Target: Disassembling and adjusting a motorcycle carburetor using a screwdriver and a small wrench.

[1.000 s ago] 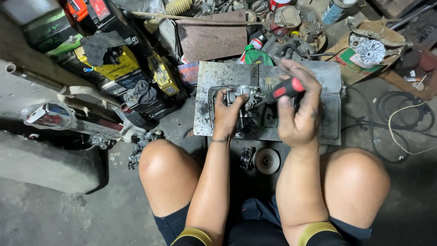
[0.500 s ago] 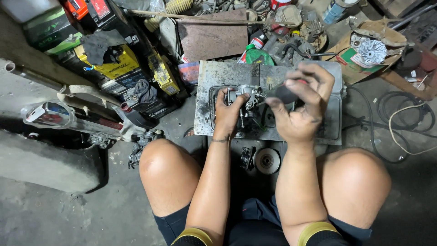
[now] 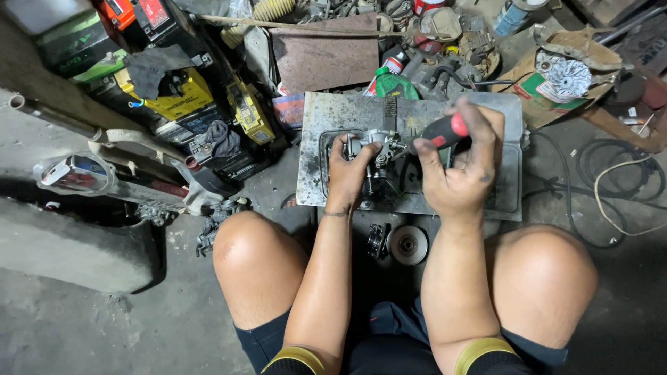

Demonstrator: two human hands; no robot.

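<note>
Fingers (image 3: pixel 467 121) gripping screwdriver (image 3: pixel 439 132), carburetor (image 3: pixel 379 144), clutter around

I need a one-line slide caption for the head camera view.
Left hand steadies a small metal engine part on a metal tray; right hand holds a red-and-black screwdriver.

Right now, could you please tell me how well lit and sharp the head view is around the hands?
Head view: even light on the left hand, right hand and the metal part they work on, all sharp; the corners fall into shadow; the wide lens bows the edges.
</note>
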